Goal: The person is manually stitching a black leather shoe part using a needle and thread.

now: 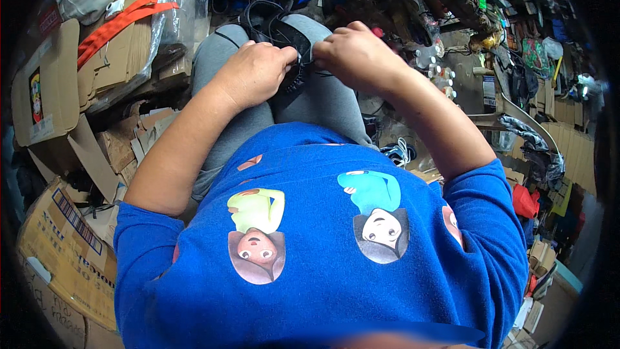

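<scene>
Blue shirt [316,252] fills the foreground, its lower edge cut off by the frame and partly covered by a blurred patch. Two printed figures show whole on it; others run into folds or are clipped.

Grey trousers [316,102] lie beyond, and between the two knees sits one black item [294,81], ribbed along its near side, looped with black cord [261,8] above. Both hands hide much of it, so its full shape is hard to make out. Left hand [258,74] is at its left edge, right hand [358,58] just to its right. Fingers of both curl inward; whether either grip is pinching the cord or the item, I cannot tell.

Several cardboard boxes stand at left. One box [68,252] is yellowish and cut by the dark rim; another [51,84] has a small picture on its side. Their contents are out of sight. Two orange strips [123,22] lie over flat cardboard [132,45], beside clear plastic [183,10].

Right of the right forearm, capped bottles [442,77] bunch too tightly to count surely. One sneaker [402,152] shows below the forearm, partly hidden.
</scene>
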